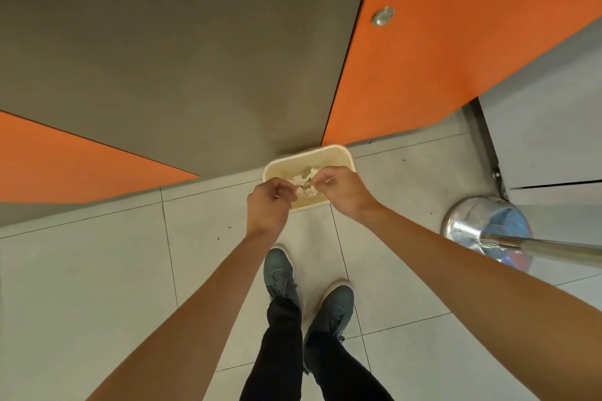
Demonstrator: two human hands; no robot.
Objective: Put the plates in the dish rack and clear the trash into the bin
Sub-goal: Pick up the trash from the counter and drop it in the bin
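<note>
A cream bin (329,150) is set on the tiled floor (97,270) at the foot of grey and orange cabinet panels (195,75), with crumpled pale trash (306,176) lying inside it. A shiny metal container (472,221), crossed by a metal pole (553,249), stands well to the right. Both arms are stretched forward and down, the left hand (268,203) and right hand (342,190) held close together above the bin's near edge, partly hiding it. The fingers (286,187) of each are curled toward the thumb, but whether anything is pinched cannot be told.
</note>
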